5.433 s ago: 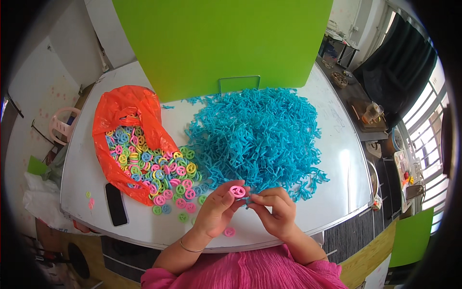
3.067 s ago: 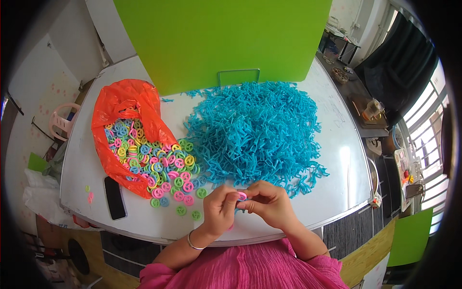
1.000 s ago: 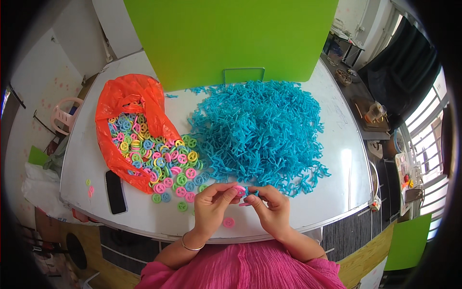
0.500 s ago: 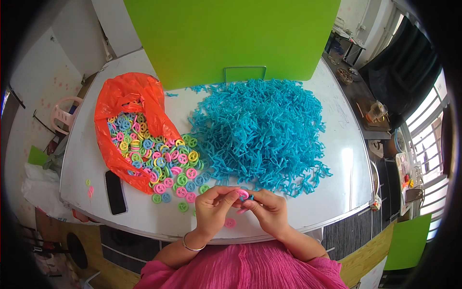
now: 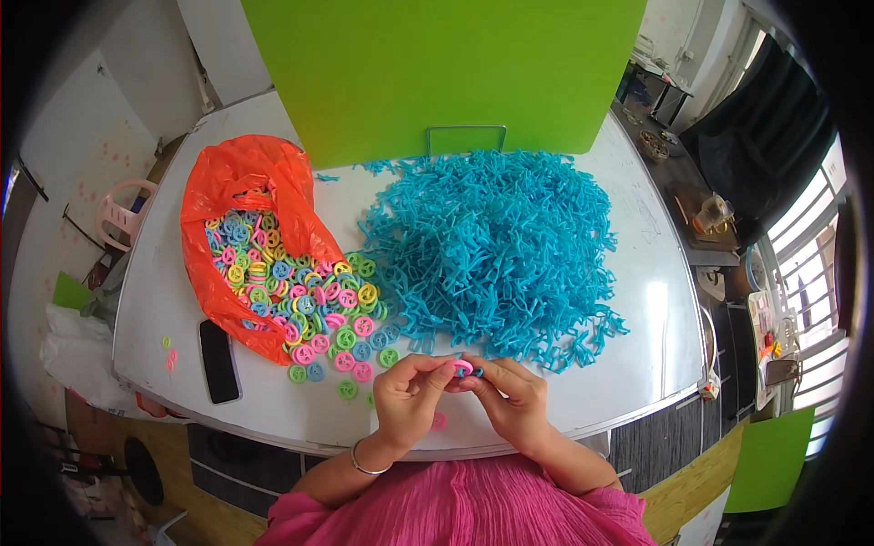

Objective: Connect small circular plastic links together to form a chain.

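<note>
i pinch the small pink plastic ring (image 5: 462, 367) between my left hand (image 5: 407, 400) and right hand (image 5: 515, 404) fingertips, pressing the blue plastic clip (image 5: 477, 372) in squarely.

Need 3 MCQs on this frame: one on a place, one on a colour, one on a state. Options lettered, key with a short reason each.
1. Where does the black phone lie?
A. on the blue pile
B. near the table's left front edge, beside the orange bag
C. against the green board

2. What colour is the big pile of plastic pieces in the middle of the table?
A. blue
B. red
C. white

3. What is the state of the orange bag?
A. tied shut
B. folded flat
C. open, with coloured rings spilling out

Key: 1 B, the phone lies just in front of the bag's lower left. 2 A, the whole heap is blue. 3 C, rings spread from its mouth onto the table.
</note>
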{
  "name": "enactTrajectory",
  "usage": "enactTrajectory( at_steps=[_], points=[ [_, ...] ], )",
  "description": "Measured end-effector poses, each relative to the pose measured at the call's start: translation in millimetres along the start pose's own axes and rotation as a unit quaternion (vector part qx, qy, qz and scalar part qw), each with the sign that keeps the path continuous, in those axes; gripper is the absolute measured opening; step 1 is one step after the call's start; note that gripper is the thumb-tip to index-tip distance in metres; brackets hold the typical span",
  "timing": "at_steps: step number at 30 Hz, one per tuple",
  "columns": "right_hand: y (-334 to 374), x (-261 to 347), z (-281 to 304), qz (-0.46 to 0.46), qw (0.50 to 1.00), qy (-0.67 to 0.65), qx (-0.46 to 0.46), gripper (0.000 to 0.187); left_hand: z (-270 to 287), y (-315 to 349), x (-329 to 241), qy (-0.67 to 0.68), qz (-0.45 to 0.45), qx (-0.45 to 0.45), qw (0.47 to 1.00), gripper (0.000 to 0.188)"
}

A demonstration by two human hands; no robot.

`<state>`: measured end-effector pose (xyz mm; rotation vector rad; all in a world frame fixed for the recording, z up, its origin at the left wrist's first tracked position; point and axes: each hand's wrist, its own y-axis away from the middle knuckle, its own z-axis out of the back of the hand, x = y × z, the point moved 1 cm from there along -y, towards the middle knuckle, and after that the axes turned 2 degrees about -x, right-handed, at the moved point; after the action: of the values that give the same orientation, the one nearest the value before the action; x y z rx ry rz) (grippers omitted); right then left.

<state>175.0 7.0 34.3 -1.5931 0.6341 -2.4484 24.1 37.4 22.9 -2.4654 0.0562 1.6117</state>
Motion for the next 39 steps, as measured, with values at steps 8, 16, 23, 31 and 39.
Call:
enactTrajectory(
  at_steps=[8,16,23,31,39],
  points=[
    [-2,5,2,0.059,0.994,0.088,0.001,0.039,-1,2,-4,-0.081,-0.103,0.006,0.991,0.01],
    [-2,0,-1,0.027,0.999,0.009,-0.028,0.029,-3,-4,-2,-0.001,0.031,0.003,1.0,0.013],
    [-1,-3,0,0.069,0.993,0.088,-0.019,0.034,-3,-2,1,-0.027,0.02,-0.006,0.999,0.014],
    [-7,-1,5,0.128,0.988,0.078,-0.017,0.045,-1,2,1,-0.008,-0.014,-0.008,1.0,0.011],
    [-5,2,4,0.144,0.984,0.103,-0.023,0.046,-2,4,1,-0.113,-0.121,-0.01,0.986,0.01]
  ],
)
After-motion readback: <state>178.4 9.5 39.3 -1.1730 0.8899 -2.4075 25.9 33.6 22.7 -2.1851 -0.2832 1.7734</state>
